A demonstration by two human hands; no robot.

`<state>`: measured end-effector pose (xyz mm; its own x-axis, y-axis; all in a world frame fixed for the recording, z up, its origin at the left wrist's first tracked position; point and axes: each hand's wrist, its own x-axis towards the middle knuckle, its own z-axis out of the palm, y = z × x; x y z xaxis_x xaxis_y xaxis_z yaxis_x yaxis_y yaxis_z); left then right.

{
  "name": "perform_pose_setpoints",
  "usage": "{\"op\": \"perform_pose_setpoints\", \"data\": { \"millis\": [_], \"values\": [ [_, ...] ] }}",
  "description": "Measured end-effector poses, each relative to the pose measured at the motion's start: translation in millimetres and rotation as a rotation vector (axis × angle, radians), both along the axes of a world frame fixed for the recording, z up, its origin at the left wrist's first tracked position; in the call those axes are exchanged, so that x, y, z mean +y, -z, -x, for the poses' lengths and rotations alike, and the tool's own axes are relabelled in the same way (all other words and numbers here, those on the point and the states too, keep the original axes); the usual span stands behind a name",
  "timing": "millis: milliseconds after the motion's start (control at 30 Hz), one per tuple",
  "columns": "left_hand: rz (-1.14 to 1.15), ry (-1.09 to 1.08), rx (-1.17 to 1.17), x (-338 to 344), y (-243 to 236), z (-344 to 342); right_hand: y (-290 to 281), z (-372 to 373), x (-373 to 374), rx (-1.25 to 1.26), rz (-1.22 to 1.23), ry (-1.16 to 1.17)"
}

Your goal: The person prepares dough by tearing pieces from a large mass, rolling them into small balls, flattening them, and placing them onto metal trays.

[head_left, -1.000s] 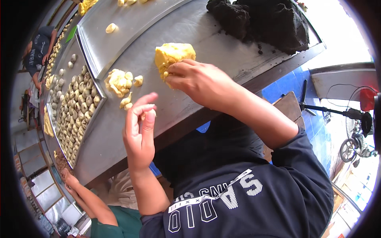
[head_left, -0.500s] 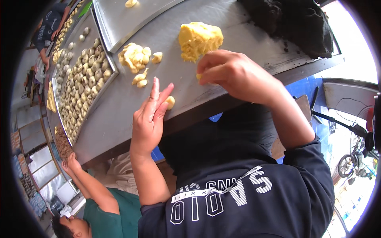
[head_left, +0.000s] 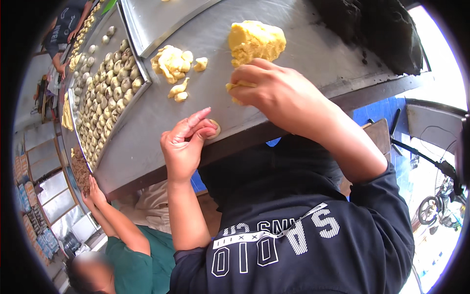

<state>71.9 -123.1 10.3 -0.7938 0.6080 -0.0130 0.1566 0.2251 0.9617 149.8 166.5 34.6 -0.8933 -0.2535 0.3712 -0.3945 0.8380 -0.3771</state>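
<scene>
My right hand (head_left: 269,98) is closed on a piece of yellow dough (head_left: 235,87), just below a large yellow dough mound (head_left: 256,38). Nearer the table's front edge, my left hand (head_left: 183,147) curls its fingertips onto a small pale dough piece (head_left: 213,128), partly hidden by them. Between and above both hands, a lumpy heap of pale dough (head_left: 171,62) and a few smaller pieces (head_left: 178,89) rest on the steel table (head_left: 137,137).
A tray of filled pale balls (head_left: 107,93) stands left, another tray (head_left: 147,24) behind. A dark mass (head_left: 372,34) occupies the back right. A green-shirted co-worker (head_left: 137,264) works at lower left, another person (head_left: 63,24) at far left. A black stand (head_left: 411,152) is at right.
My right hand has drawn away from the large yellow mound with a small piece. My left hand has come down onto the pale piece and curled its fingers. The camera's view has shifted slightly.
</scene>
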Motion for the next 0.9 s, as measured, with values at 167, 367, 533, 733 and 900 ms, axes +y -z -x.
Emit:
{"op": "perform_pose_setpoints", "data": {
  "millis": [167,367,533,733,900],
  "values": [
    [0.140,-0.014,0.527,6.9,-3.6,-13.4,10.9,-22.4,22.6,0.074,0.015,-0.023],
    [0.282,-0.020,0.543,20.7,-11.3,-30.6,15.8,-26.2,25.6,0.108,0.020,0.115],
    [0.117,0.039,0.538,-11.1,-8.7,-20.4,1.7,-21.3,29.0,0.214,-0.053,0.174],
    [0.442,0.088,0.946,12.5,-21.7,-9.3,11.0,-11.1,8.4,0.040,-0.153,0.219],
    [0.411,0.129,0.267,23.4,-55.8,19.3,-11.2,-21.2,28.0,-0.016,-0.044,0.087]
  ]
}}
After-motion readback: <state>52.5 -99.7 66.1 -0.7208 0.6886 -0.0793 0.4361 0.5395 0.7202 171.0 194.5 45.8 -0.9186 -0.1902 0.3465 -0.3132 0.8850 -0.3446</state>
